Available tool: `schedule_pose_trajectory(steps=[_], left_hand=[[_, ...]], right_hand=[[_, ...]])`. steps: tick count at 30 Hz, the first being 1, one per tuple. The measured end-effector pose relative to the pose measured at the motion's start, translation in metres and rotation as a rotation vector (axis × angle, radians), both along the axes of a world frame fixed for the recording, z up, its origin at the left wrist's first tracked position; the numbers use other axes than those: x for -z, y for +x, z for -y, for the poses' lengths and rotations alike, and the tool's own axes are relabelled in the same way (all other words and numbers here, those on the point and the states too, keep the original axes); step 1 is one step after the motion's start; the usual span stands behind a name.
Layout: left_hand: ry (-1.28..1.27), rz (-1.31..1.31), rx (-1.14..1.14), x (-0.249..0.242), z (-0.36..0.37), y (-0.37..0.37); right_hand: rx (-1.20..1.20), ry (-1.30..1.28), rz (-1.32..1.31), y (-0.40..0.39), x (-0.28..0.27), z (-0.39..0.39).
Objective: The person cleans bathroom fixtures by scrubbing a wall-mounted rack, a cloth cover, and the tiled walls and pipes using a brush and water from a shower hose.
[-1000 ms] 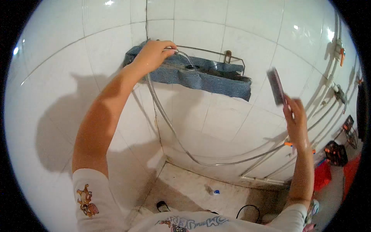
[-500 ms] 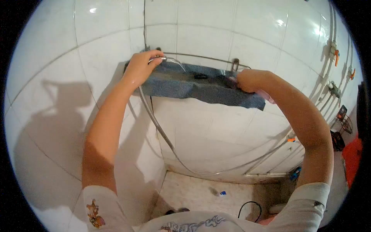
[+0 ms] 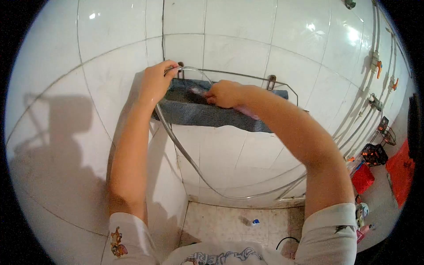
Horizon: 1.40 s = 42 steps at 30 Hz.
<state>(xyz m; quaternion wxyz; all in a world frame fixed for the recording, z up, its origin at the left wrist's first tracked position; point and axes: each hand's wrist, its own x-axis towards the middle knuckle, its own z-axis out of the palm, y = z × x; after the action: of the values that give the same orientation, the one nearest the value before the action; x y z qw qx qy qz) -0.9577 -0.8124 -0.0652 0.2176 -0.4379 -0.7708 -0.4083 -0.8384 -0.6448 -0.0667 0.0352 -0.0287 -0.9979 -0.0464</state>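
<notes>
My left hand (image 3: 157, 84) is closed around a flexible hose (image 3: 194, 172) near the left end of a wall shelf. Beyond the fingers, the hose bends over and its end drops towards the shelf. The grey-blue liner (image 3: 194, 114) covers the shelf's front and inside. My right hand (image 3: 225, 93) reaches into the left half of the shelf, fingers wrapped round a long pink object (image 3: 247, 111). It sticks out on both sides of the fist, and its kind cannot be made out. The hand hides the middle of it.
A thin metal rail (image 3: 234, 73) with brackets runs along the tiled wall behind the shelf. Pipes with orange-handled valves (image 3: 379, 68) climb the right wall. A black basket (image 3: 374, 154) and red items hang there. On the floor lies a small blue-and-white object (image 3: 255, 221).
My right hand has moved left along the shelf with the pink object, from the right end to the left half. My left hand still grips the hose, which now arches higher.
</notes>
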Motion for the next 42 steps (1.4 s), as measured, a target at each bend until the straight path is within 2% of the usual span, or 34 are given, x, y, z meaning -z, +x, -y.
schedule_pose_trajectory(steps=[2,4,6,9,11,13,16,19,22,25,28,31,34,37,40,42], left_hand=[[0.032,-0.020,-0.035,0.004,0.004,-0.007],[0.047,-0.010,-0.060,0.009,0.011,-0.009],[0.052,0.023,-0.082,0.011,0.018,-0.004],[-0.055,-0.088,-0.190,0.012,0.023,-0.004],[-0.049,-0.193,-0.265,0.013,0.026,-0.008],[-0.028,-0.303,-0.336,0.015,0.028,-0.010],[-0.052,-0.291,-0.341,0.012,0.031,-0.013],[-0.024,-0.277,-0.310,0.014,0.036,-0.012],[-0.029,-0.216,-0.343,0.014,0.041,-0.008],[-0.041,-0.288,-0.364,0.017,0.043,-0.005],[-0.036,-0.276,-0.340,0.017,0.045,-0.007],[-0.053,-0.227,-0.333,0.014,0.052,-0.003],[-0.027,-0.224,-0.325,0.017,0.060,0.001],[-0.122,-0.279,-0.399,0.021,0.059,0.003],[-0.102,-0.281,-0.392,0.024,0.059,0.005],[-0.066,-0.295,-0.351,0.025,0.062,0.007]], right_hand=[[-0.018,0.013,0.079,0.014,-0.003,-0.020],[0.043,0.138,0.183,0.049,-0.012,-0.039],[0.059,0.193,0.187,0.069,-0.011,-0.059],[0.010,0.184,0.111,0.032,-0.001,-0.044],[-0.010,0.185,0.048,-0.029,0.015,-0.040],[-0.025,0.188,0.047,-0.061,0.010,-0.003],[-0.155,0.175,0.082,-0.058,0.000,0.020],[-0.272,0.086,0.115,-0.027,-0.015,0.006],[-0.156,0.186,0.125,-0.058,-0.003,-0.017],[-0.053,0.137,0.032,-0.082,0.004,0.018],[-0.322,0.103,0.078,-0.061,-0.001,0.021],[-0.364,0.082,0.171,-0.029,-0.017,0.000],[-0.192,0.316,0.150,-0.059,-0.010,-0.013],[-0.021,0.232,0.083,-0.085,0.002,0.023],[-0.346,0.104,0.041,-0.063,0.003,0.014],[-0.354,0.042,0.097,-0.033,-0.009,0.000]])
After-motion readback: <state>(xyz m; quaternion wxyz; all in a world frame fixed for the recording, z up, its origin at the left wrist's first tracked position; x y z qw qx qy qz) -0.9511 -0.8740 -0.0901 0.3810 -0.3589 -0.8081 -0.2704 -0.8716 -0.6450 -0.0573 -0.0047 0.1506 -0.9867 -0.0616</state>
